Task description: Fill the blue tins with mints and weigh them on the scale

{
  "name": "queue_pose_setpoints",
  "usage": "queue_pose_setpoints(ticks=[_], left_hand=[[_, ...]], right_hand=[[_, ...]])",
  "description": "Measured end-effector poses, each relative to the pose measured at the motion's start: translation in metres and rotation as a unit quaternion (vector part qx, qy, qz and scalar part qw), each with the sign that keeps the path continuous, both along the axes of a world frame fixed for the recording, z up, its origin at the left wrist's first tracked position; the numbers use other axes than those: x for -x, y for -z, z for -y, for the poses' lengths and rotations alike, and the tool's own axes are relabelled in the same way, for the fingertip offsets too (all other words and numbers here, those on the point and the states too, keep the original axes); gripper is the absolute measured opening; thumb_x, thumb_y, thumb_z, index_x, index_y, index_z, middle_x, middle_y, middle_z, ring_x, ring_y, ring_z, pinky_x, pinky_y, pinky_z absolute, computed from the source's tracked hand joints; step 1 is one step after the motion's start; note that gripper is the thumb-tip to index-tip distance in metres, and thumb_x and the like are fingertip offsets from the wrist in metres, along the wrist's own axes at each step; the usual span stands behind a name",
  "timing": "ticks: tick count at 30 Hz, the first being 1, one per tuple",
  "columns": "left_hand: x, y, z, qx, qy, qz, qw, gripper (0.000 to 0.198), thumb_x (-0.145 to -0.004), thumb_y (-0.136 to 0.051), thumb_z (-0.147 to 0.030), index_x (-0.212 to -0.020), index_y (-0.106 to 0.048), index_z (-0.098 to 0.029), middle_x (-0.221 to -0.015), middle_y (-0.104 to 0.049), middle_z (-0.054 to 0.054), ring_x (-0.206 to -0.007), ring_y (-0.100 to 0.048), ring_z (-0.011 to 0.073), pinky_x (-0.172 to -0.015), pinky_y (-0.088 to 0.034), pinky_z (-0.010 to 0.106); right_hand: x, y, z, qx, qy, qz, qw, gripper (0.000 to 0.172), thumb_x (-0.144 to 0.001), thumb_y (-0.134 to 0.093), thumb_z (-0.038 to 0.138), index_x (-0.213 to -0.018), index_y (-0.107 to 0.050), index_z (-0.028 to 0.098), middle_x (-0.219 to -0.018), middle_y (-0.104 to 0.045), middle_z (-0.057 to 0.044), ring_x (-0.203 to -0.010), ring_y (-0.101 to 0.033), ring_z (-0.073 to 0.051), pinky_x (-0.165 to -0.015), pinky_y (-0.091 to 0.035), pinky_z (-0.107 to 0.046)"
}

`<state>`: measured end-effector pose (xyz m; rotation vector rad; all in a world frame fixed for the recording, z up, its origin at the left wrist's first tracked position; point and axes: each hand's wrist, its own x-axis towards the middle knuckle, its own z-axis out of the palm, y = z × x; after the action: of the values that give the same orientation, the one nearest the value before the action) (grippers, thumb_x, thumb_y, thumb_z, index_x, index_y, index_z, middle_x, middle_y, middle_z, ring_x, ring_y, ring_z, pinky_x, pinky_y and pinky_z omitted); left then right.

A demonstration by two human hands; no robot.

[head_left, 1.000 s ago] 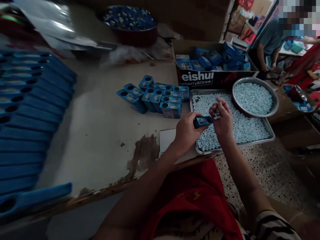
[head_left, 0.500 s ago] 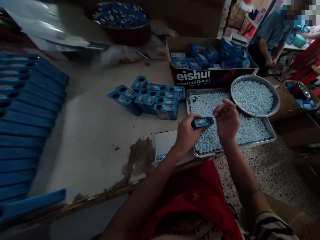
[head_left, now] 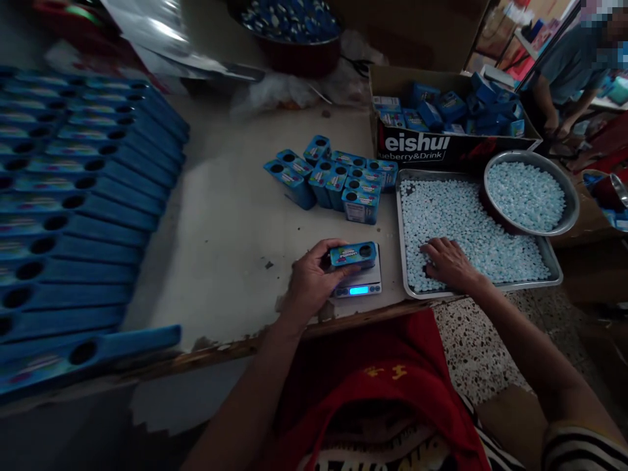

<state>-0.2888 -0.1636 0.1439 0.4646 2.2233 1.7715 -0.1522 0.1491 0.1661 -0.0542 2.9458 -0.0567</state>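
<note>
My left hand [head_left: 314, 278] is closed around a small blue box [head_left: 352, 254] with a round dark opening in its top. It holds the box on a digital scale [head_left: 366, 282], whose display glows blue. My right hand [head_left: 450, 263] reaches into a metal tray [head_left: 409, 288] of pale blue tablets [head_left: 441, 203]. Its fingers are apart and touch the tablets; whether any lie under the palm is hidden. Several more blue boxes [head_left: 360, 203] stand in a cluster behind the scale, openings facing up.
Long rows of blue boxes [head_left: 122, 190] fill the table's left side. A round bowl [head_left: 572, 209] of tablets rests on the tray's right corner. Behind stand a carton [head_left: 417, 147] of blue boxes and a red basin [head_left: 299, 55] of blue-and-silver pieces. Another person [head_left: 564, 72] sits at upper right.
My left hand has brought the blue box from over the tray left and down onto the scale. My right hand has lowered from above the tray into the tablets. The view has shifted left.
</note>
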Motion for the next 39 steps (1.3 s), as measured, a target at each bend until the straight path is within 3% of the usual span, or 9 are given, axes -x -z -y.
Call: queue_pose_setpoints(ticks=[3, 6, 10, 15, 19, 23, 30, 36, 39], left_hand=[[0.0, -0.001, 0.004, -0.052, 0.009, 0.007, 0.999, 0.079, -0.061, -0.101, -0.05, -0.129, -0.072, -0.023, -0.129, -0.079, 0.012, -0.122, -0.076, 0.0313, -0.11, -0.061, 0.047], [0.004, -0.007, 0.021, -0.082, -0.025, 0.001, 0.996, 0.073, -0.065, -0.099, -0.047, -0.129, -0.072, -0.025, -0.133, -0.077, 0.013, -0.129, -0.074, 0.0327, -0.114, -0.06, 0.051], [0.007, -0.017, 0.049, -0.071, -0.131, -0.018, 0.989, 0.05, -0.076, -0.092, -0.042, -0.119, -0.075, -0.024, -0.116, -0.08, 0.009, -0.114, -0.077, 0.026, -0.107, -0.063, 0.045], [0.003, -0.037, 0.06, -0.114, -0.186, -0.063, 0.974, 0.049, -0.073, -0.096, -0.04, -0.114, -0.074, -0.024, -0.106, -0.078, 0.005, -0.105, -0.077, 0.0215, -0.1, -0.065, 0.038], [-0.003, -0.051, 0.059, -0.081, -0.139, -0.093, 0.983, 0.05, -0.078, -0.094, -0.041, -0.12, -0.072, -0.026, -0.111, -0.078, 0.005, -0.109, -0.077, 0.0227, -0.103, -0.065, 0.041], [-0.004, -0.051, 0.064, -0.078, -0.143, -0.099, 0.982, 0.042, -0.082, -0.092, -0.042, -0.116, -0.073, -0.026, -0.112, -0.078, 0.004, -0.108, -0.077, 0.022, -0.102, -0.065, 0.039], [-0.003, -0.045, 0.066, -0.073, -0.11, -0.063, 0.989, 0.042, -0.078, -0.094, -0.044, -0.11, -0.076, -0.023, -0.11, -0.079, 0.005, -0.105, -0.076, 0.0223, -0.102, -0.065, 0.041], [-0.006, -0.044, 0.054, -0.041, -0.083, -0.059, 0.994, 0.042, -0.08, -0.092, -0.04, -0.115, -0.075, -0.024, -0.117, -0.079, 0.007, -0.111, -0.076, 0.0243, -0.107, -0.063, 0.043], [-0.008, -0.036, 0.044, -0.012, -0.05, -0.06, 0.997, 0.056, -0.077, -0.095, -0.038, -0.127, -0.073, -0.026, -0.123, -0.079, 0.007, -0.117, -0.075, 0.0265, -0.111, -0.061, 0.046]], right_hand=[[0.015, 0.004, -0.005, 0.015, 0.051, 0.014, 0.998, 0.018, -0.101, -0.058, 0.024, -0.114, -0.07, 0.019, -0.112, -0.077, -0.016, -0.11, -0.067, -0.031, -0.093, -0.05, -0.039], [0.026, 0.001, -0.013, 0.218, 0.22, -0.057, 0.949, 0.012, -0.097, -0.065, 0.034, -0.094, -0.067, 0.022, -0.077, -0.068, -0.003, -0.076, -0.061, -0.021, -0.069, -0.045, -0.029], [0.03, -0.011, -0.023, 0.588, 0.385, -0.188, 0.686, 0.025, -0.081, -0.076, 0.043, -0.087, -0.063, 0.023, -0.069, -0.06, 0.005, -0.06, -0.051, -0.011, -0.051, -0.035, -0.018], [0.033, -0.021, -0.029, 0.833, 0.359, -0.185, 0.377, 0.017, -0.094, -0.066, 0.034, -0.106, -0.065, 0.022, -0.074, -0.064, 0.006, -0.047, -0.035, -0.004, -0.042, -0.028, -0.012], [0.044, -0.01, -0.013, 0.863, 0.408, -0.176, 0.24, 0.007, -0.1, -0.056, 0.017, -0.097, -0.057, 0.023, -0.069, -0.057, 0.007, -0.049, -0.045, -0.005, -0.043, -0.034, -0.011], [0.052, 0.003, 0.012, 0.838, 0.452, -0.203, 0.227, 0.015, -0.098, -0.058, 0.012, -0.093, -0.053, 0.025, -0.072, -0.062, 0.004, -0.056, -0.059, -0.009, -0.049, -0.047, -0.015], [0.048, -0.007, 0.023, 0.861, 0.4, -0.198, 0.244, 0.019, -0.102, -0.061, 0.018, -0.086, -0.055, 0.024, -0.059, -0.049, 0.01, -0.042, -0.035, -0.005, -0.038, -0.026, -0.015], [0.06, -0.036, 0.039, 0.873, 0.31, -0.196, 0.323, 0.018, -0.106, -0.057, 0.021, -0.089, -0.061, 0.025, -0.063, -0.054, 0.008, -0.046, -0.03, -0.008, -0.038, -0.027, -0.016], [0.074, -0.045, 0.064, 0.858, 0.278, -0.178, 0.394, 0.022, -0.107, -0.063, 0.035, -0.087, -0.058, 0.026, -0.07, -0.057, 0.006, -0.051, -0.034, -0.009, -0.041, -0.032, -0.02]])
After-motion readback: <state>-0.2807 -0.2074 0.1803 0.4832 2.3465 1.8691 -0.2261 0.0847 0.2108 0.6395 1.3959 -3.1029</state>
